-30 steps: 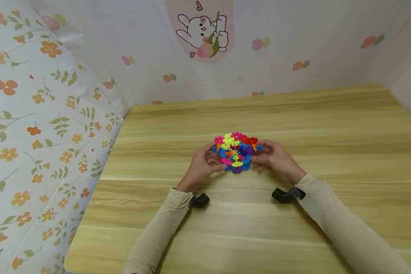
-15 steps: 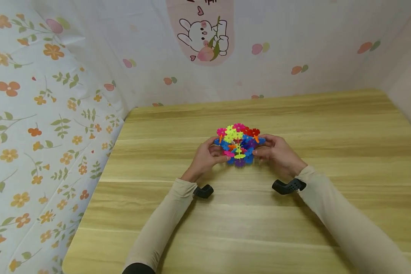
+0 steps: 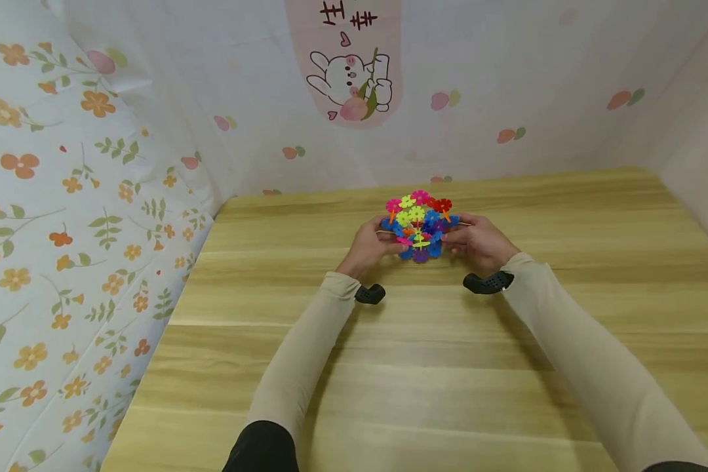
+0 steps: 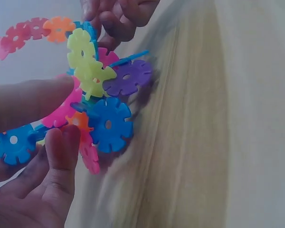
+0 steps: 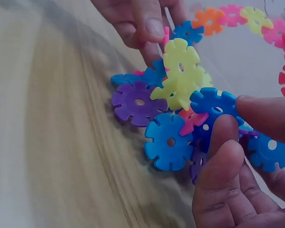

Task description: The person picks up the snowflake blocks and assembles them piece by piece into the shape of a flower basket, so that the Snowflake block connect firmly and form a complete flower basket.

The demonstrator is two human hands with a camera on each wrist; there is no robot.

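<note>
A toy built of notched plastic snowflake discs (image 3: 418,215) in pink, yellow, red, orange, blue and purple is held between both hands near the table's back half. My left hand (image 3: 368,248) grips its left side; in the left wrist view, thumb and fingers pinch a pink disc (image 4: 61,111). On the right side my right hand (image 3: 485,244) pinches a blue disc (image 5: 218,105). An arch of discs (image 5: 232,15) rises over the top. A purple disc (image 5: 139,103) and a blue disc (image 5: 169,142) sit low, close to the tabletop; I cannot tell whether they touch it.
The wood-grain table (image 3: 425,367) extends around both arms. A white cloth with a rabbit print (image 3: 354,78) hangs behind its back edge, and a flowered cloth (image 3: 65,262) hangs at the left. Black wrist devices (image 3: 488,283) jut inward below the hands.
Both hands have carried the disc toy away from me toward the table's back edge, slightly to the right. Both hands keep their hold. The head view has tilted up a little.
</note>
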